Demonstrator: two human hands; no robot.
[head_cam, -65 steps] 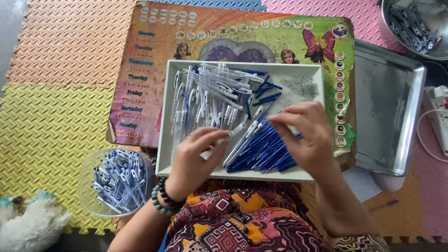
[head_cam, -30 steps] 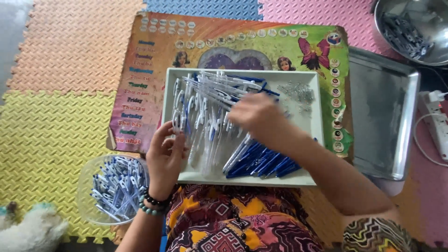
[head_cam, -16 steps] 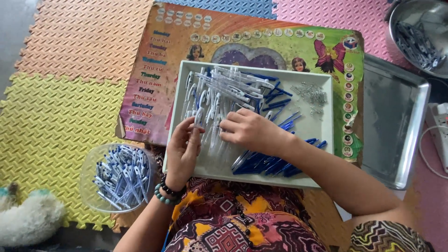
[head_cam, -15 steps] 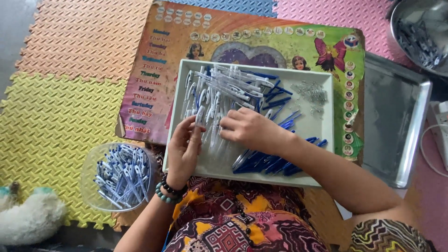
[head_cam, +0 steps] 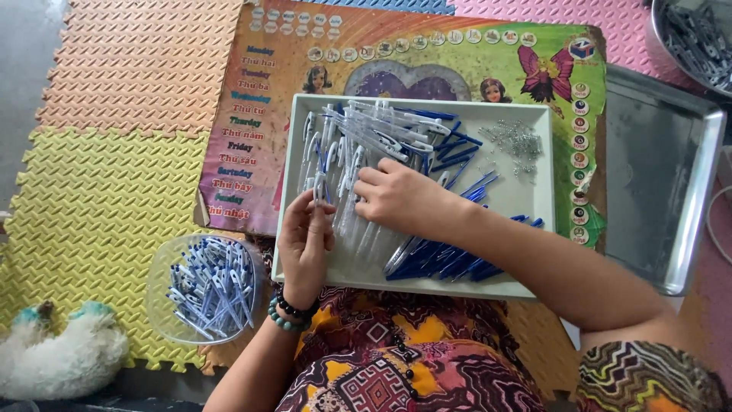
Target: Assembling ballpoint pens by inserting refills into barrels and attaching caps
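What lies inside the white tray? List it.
The white tray holds clear pen barrels, blue refills and small metal springs. The left hand and right hand cover whatever lies beneath them.

left hand [head_cam: 305,243]: fingers curled, pinching | right hand [head_cam: 393,197]: palm down, fingers bent

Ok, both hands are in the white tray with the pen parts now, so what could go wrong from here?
The right hand lies across the heaped clear pen barrels; a sweep could push some over the white tray rim. The small springs lie loose in the far corner and may scatter. The left hand pinches one pen piece, which might slip.
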